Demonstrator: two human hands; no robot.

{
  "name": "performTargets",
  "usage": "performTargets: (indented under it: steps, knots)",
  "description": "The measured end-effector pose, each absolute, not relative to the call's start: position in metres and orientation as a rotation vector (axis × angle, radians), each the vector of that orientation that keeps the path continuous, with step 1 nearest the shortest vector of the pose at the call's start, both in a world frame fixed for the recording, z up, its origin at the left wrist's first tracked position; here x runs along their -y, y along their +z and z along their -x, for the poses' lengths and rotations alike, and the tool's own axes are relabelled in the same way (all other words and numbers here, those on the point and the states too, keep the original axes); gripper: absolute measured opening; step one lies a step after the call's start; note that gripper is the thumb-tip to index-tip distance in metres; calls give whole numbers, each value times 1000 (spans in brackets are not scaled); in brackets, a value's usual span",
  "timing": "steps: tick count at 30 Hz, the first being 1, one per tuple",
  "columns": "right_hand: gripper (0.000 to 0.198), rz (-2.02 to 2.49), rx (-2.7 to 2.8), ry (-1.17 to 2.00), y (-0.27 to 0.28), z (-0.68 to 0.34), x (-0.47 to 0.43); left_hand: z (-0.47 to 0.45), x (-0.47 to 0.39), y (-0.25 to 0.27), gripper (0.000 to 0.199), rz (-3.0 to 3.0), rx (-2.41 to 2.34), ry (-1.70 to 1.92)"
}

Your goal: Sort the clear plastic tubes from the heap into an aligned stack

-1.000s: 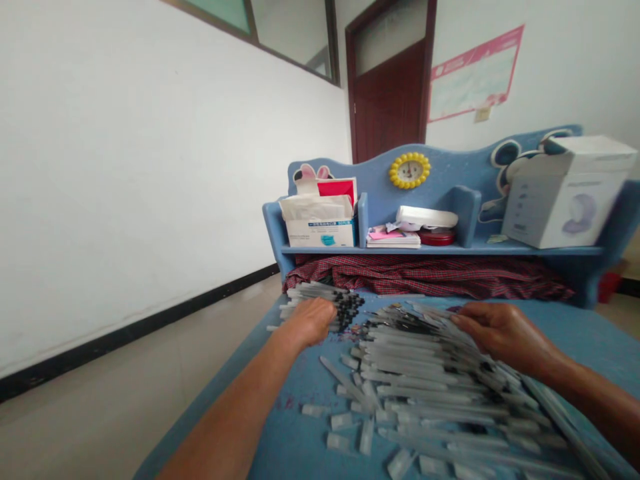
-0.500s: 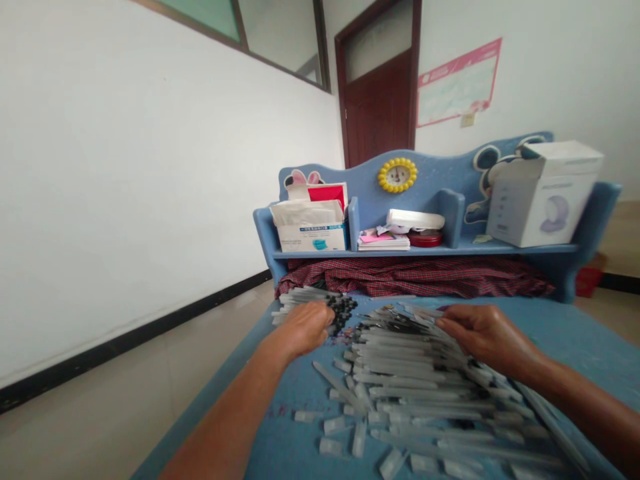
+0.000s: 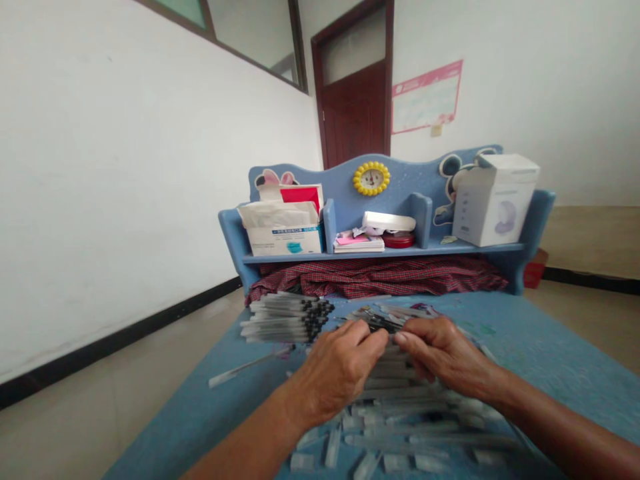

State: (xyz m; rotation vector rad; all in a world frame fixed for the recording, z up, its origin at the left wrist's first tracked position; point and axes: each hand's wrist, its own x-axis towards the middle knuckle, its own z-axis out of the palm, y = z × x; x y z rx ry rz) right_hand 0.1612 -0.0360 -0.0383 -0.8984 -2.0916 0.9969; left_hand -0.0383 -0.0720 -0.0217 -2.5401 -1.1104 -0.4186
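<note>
Both the left hand (image 3: 336,371) and right hand (image 3: 444,353) pinch clear plastic pen tubes (image 3: 385,330) atop the loose heap directly beneath them, so hold lightly and keep ends aligned like the neat black-tipped stack (image 3: 287,319) left of the grip.

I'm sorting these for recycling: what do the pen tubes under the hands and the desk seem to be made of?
The pen tubes look like frosted, semi-clear plastic: pale, see-through, with a dull sheen. The neat stack beside them looks the same, with black tips. The desk seems painted wood or board, matt blue with a speckled surface; which one cannot be told.
</note>
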Motion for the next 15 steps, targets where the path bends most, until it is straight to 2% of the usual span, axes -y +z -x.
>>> performTargets:
  steps: [7, 15]
  knots:
    - [42, 873, 1983, 1256, -40, -165, 36, 35, 74, -32, 23, 2479, 1051, -539]
    - [30, 793, 1918, 1297, -36, -163, 35, 38, 71, -37, 22, 2517, 1034, -626]
